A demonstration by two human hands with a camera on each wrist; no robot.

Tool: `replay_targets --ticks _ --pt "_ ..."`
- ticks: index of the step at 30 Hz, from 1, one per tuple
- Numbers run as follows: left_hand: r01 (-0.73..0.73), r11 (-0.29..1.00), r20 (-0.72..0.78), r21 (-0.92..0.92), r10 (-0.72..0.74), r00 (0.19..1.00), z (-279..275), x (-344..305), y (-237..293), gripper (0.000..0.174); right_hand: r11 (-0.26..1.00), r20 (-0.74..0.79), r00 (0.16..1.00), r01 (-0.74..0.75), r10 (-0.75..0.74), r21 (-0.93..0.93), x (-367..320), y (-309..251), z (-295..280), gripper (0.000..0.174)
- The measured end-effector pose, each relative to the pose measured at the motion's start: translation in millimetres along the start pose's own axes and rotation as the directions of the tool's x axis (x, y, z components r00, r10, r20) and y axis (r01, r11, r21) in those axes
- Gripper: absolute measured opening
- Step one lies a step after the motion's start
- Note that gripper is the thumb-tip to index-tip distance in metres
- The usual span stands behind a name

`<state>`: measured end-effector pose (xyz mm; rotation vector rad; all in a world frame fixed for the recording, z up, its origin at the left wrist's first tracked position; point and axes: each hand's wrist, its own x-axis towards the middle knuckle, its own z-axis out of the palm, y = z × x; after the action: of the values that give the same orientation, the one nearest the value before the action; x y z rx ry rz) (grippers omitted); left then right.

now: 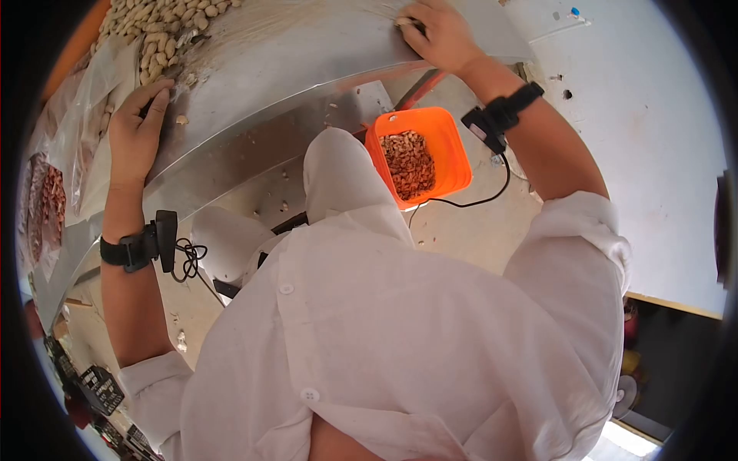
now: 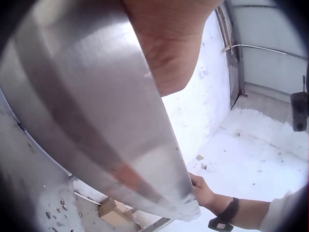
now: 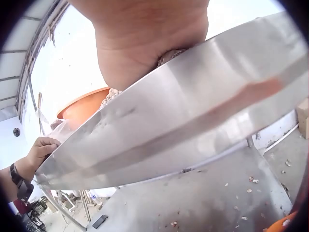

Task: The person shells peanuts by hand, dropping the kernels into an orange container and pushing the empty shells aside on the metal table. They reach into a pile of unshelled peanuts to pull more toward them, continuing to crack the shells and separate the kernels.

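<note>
My left hand (image 1: pixel 137 134) rests at the near edge of the metal table (image 1: pixel 269 54), beside a heap of unshelled peanuts (image 1: pixel 157 46). Its thumb and fingers are loosely bent with nothing visible between them. Far to the right on the same tabletop, my right hand (image 1: pixel 442 37) has its fingers curled around a small tan peanut shell (image 1: pixel 406 23); I cannot tell whether a nut is inside. In the right wrist view a brown bit (image 3: pixel 170 57) shows beneath the palm. The wrist views mostly show the table's metal side, hiding the fingertips.
Below the table edge, near my knees, stands an orange container (image 1: pixel 453 165) partly filled with shelled peanuts (image 1: pixel 410 163). A clear plastic bag (image 1: pixel 84 154) lies left of my left hand, near a bag of reddish nuts (image 1: pixel 50 203). Behind the heap is a large orange basin (image 3: pixel 79 113).
</note>
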<state>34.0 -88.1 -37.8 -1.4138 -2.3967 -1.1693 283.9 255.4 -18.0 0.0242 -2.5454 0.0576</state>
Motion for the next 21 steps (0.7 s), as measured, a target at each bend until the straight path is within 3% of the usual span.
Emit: replay_targets --ticks 3,5,7,8,11,14,17,20,21 --pt "-0.029 1.000 -0.012 0.003 0.029 1.000 1.2 0.8 -2.0 0.020 0.990 -0.129 0.991 0.008 -0.026 -0.139 -56.4 17.6 -9.4 0.009" --pt "-0.034 0.999 -0.007 0.004 0.034 0.999 1.0 1.3 -5.2 0.021 0.970 -0.201 0.972 -0.158 0.121 -0.183 -99.2 10.7 -18.4 0.011" --pt "-0.020 1.000 -0.008 -0.004 0.020 1.000 1.6 0.1 -7.4 0.021 0.934 -0.061 0.974 -0.227 0.219 -0.277 -150.8 4.3 -20.4 0.016" --pt "-0.007 1.000 -0.012 -0.012 0.007 1.000 1.9 0.0 -7.5 0.021 0.902 0.010 0.938 -0.329 0.346 -0.279 -179.3 2.8 -11.8 0.020" --pt "-0.001 1.000 -0.012 0.007 0.001 1.000 1.6 -0.3 -4.3 0.021 0.796 0.335 0.722 -0.543 0.605 -0.268 -265.5 7.2 21.4 0.035" --pt "-0.021 0.999 -0.018 0.038 0.022 1.000 0.3 1.1 -1.4 0.022 0.632 0.378 0.529 -0.739 0.760 -0.236 -319.5 16.0 50.8 0.038" --pt "-0.037 0.996 0.003 0.083 0.037 0.999 -3.2 1.6 1.6 0.023 0.508 0.365 0.415 -0.836 0.833 -0.209 -346.8 21.9 71.2 0.033" --pt "-0.034 0.991 0.005 0.127 0.033 0.999 -2.3 1.8 -0.3 0.025 0.341 0.467 0.230 -0.925 0.854 -0.168 -357.9 25.1 80.2 0.029" --pt "-0.032 0.989 -0.001 0.142 0.033 0.999 -3.1 2.5 -1.2 0.026 0.357 0.460 0.238 -0.914 0.855 -0.191 -359.1 20.4 78.3 0.028"
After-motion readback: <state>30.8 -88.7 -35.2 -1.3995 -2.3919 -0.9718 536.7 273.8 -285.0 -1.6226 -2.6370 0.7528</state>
